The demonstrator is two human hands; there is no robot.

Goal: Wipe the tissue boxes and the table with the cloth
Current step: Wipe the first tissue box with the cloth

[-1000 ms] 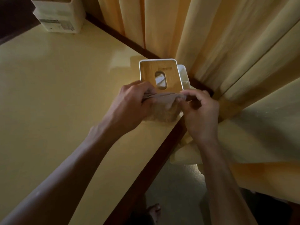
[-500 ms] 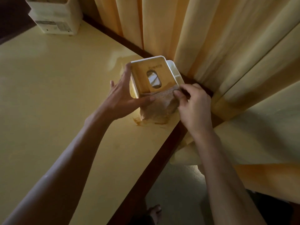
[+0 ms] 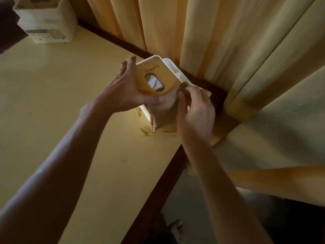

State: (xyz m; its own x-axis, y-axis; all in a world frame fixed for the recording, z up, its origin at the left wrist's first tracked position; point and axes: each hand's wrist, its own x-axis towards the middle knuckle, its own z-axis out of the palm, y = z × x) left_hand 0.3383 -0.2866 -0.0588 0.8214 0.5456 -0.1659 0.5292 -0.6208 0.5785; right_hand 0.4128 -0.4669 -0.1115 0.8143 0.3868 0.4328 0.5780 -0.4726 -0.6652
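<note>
A white tissue box [image 3: 158, 74] with a wooden lid and an oval slot stands near the right edge of the yellow table [image 3: 52, 120]. My left hand [image 3: 126, 92] grips the box from its left side, thumb across the lid's near edge. A brown cloth [image 3: 163, 110] hangs over the box's near face. My right hand [image 3: 195, 110] pinches the cloth at the lid's near right corner. A second white tissue box [image 3: 45, 23] sits at the table's far left corner.
Yellow curtains [image 3: 219, 50] hang right behind the box and drape over the table's right side. The table's dark wooden edge [image 3: 165, 182] runs diagonally down. Brown smears [image 3: 146, 131] mark the tabletop in front of the box. A bare foot [image 3: 175, 228] shows on the floor below.
My left hand let go of the cloth and took hold of the box's left side. The box has turned and tilted. My right hand keeps the cloth against the near face.
</note>
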